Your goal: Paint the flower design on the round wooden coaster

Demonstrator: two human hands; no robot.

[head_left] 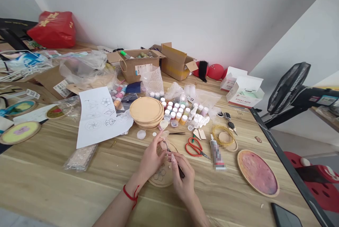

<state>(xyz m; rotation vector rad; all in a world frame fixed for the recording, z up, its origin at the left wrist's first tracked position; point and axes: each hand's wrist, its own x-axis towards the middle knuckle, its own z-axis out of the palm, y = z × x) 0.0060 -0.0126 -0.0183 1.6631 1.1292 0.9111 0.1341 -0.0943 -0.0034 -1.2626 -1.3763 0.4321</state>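
The round light wooden disc (161, 180) with a drawn flower outline lies flat on the wooden surface (79, 184), directly beneath both hands and partly hidden by them. The right hand (183, 181) grips a thin dark tool (180, 170) over the disc. The left hand (151, 158) pinches a small pale round piece (165, 134) at its fingertips, with red-handled scissors (194, 148) just to the right.
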